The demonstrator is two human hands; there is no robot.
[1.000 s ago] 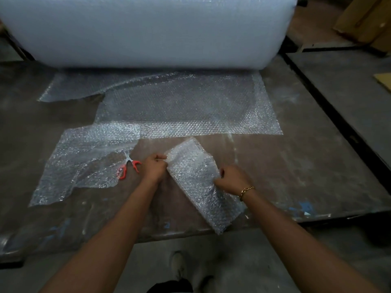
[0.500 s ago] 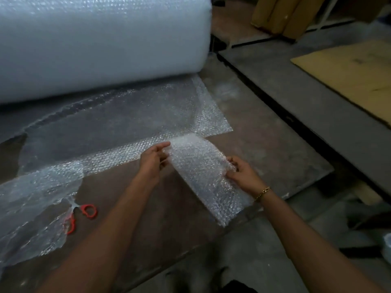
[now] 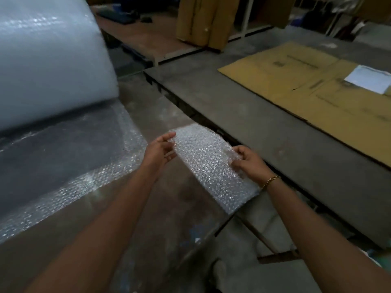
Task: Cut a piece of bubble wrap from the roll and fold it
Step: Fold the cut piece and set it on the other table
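Head view: the person holds a folded piece of bubble wrap [image 3: 207, 166] between both hands, up off the desk [image 3: 53, 240] near its right edge. The left hand [image 3: 160, 151] pinches the piece's upper left edge, thumb on top and fingers underneath. The right hand [image 3: 248, 161] curls round the right edge and hides part of it. A gold bracelet [image 3: 269, 181] sits on that wrist.

At the left, the big roll [image 3: 48, 60] is blurred and cut off by the frame's top and left edges. Its loose sheet [image 3: 69, 157] lies flat on the desk and also runs out of frame. To the right a second grey desk [image 3: 254, 127] carries flattened cardboard [image 3: 296, 87] with a white paper [image 3: 370, 79] on it. The printing is too smeared to read, and the background is dim.
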